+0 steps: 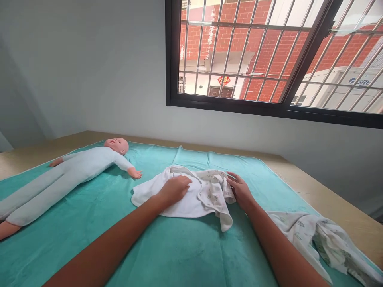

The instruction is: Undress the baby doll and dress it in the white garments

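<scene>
A small white baby garment (191, 195) with a faint print lies rumpled on a teal blanket (167, 247). My left hand (175, 188) rests on its left part, fingers bent and pressed onto the cloth. My right hand (239, 189) lies at the garment's right edge, fingers stretched out against the fabric. A baby doll (74, 167) in a pale one-piece suit lies on its back to the left, arms spread, apart from both hands.
A second printed white cloth (323, 239) lies crumpled at the right, beside my right forearm. The blanket covers a wooden platform (329, 195) set against a white wall. A barred window (269, 56) is above, with a red brick building outside.
</scene>
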A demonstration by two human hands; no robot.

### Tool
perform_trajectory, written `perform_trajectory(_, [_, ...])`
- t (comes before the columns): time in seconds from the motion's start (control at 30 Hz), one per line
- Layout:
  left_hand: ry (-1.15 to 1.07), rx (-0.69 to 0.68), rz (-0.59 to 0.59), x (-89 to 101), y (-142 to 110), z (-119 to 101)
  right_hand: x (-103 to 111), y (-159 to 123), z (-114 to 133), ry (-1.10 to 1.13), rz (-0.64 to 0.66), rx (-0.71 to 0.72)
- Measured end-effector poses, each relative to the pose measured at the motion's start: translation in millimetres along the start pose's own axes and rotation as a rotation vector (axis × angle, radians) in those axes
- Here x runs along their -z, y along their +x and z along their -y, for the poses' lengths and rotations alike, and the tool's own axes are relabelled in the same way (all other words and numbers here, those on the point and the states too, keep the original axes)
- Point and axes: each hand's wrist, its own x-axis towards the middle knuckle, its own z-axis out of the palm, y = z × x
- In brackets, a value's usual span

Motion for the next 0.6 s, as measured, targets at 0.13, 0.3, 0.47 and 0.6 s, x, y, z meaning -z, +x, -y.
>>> perform_trajectory(0.13, [-0.066,-0.102,0.043,-4.8,-17,-27,10,7,-10,0.078,-0.131,0.033])
perform_trajectory(0.3, [-0.162,-0.260,0.207,0.9,-55,-45,22,16,-23,0.052,-0.343,0.095])
perform_trajectory(0.47, [-0.201,-0.186,0.111,-2.1,-64,-48,24,19,-29,0.013,-0.409,0.114])
perform_trajectory(0.6, [-0.198,-0.228,0.016,-4.9,-61,-48,24,22,-33,-0.026,-0.442,0.138])
